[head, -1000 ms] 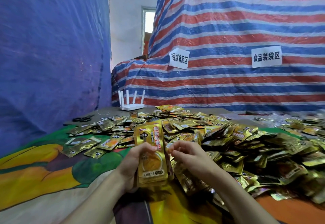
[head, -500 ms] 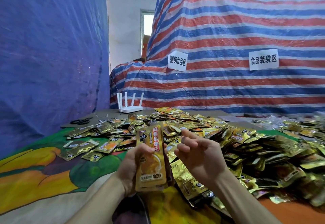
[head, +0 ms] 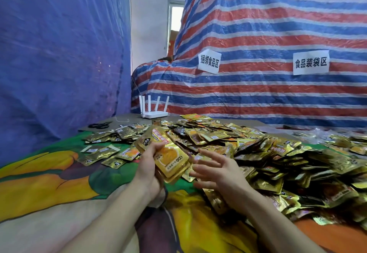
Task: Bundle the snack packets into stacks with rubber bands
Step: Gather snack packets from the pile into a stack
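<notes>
While I watch through the head camera, I count two hands at work: the left hand (head: pixel 148 165) grips one stack of gold packets (head: pixel 170 156), thumb pressed across its front and fingers curled behind, and the stack sits tilted above the near edge of the table, its top leaning away to the left. Several layered edges show at its lower end, though I cannot count the packets in it. My view of the right hand (head: pixel 218 171) shows it released, fingers spread and holding nothing, just beside the lower right corner of the stack. Behind and to the right of both hands lies one big heap of loose packets (head: pixel 262 149), far too many to count, with a thinner scatter trailing off to the left over the colourful cloth (head: pixel 49 173). At the far left edge I see one pair of black scissors (head: pixel 98 126), and beyond the heap one white router (head: pixel 154 113) with its antennas upright. Two paper signs (head: pixel 209 61) hang on the striped tarp (head: pixel 278 24); one blue tarp (head: pixel 59 44) covers the left side
</notes>
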`<state>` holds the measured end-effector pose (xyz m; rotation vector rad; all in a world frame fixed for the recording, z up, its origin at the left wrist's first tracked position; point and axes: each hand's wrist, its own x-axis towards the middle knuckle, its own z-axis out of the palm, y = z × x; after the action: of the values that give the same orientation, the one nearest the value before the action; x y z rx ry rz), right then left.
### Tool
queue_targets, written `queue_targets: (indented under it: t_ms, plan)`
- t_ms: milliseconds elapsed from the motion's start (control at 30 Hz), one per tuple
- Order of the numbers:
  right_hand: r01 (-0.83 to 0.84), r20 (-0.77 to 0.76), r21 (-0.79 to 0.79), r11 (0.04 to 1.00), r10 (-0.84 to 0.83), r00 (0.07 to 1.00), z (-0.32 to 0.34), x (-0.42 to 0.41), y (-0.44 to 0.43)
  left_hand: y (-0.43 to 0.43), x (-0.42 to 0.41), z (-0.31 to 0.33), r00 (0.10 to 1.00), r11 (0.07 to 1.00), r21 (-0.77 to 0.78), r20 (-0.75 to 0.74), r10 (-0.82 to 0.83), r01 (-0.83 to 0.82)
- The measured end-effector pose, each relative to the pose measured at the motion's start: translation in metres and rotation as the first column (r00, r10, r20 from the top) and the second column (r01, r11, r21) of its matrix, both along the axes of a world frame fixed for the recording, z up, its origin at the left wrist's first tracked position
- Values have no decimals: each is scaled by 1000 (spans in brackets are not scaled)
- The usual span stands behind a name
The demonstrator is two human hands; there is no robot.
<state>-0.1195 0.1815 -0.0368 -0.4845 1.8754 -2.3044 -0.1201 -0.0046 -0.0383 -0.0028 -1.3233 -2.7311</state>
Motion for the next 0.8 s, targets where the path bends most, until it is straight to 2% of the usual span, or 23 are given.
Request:
queue_targets:
  t_ms: [267, 400, 467, 600, 800]
  plan:
    - [-59, -83, 2, 998, 59, 995, -6, 4, -18, 20, 7, 1, 994, 991, -75, -14, 106, -107]
    - [-13, -166, -65, 998, 2, 986, -12, 6, -26, 30, 13, 3, 993, 988, -101, 12, 119, -117]
    - [66, -231, -29, 997, -71, 970, -14, 8, -28, 34, 16, 3, 992, 988, -92, 19, 127, -125]
    - [238, -353, 17, 971, -217, 910, -14, 8, -28, 40, 21, 3, 998, 995, -89, 33, 51, -48]
    - [263, -402, 8, 965, -238, 884, -12, 10, -27, 38, 23, 6, 997, 994, -78, 5, -72, 72]
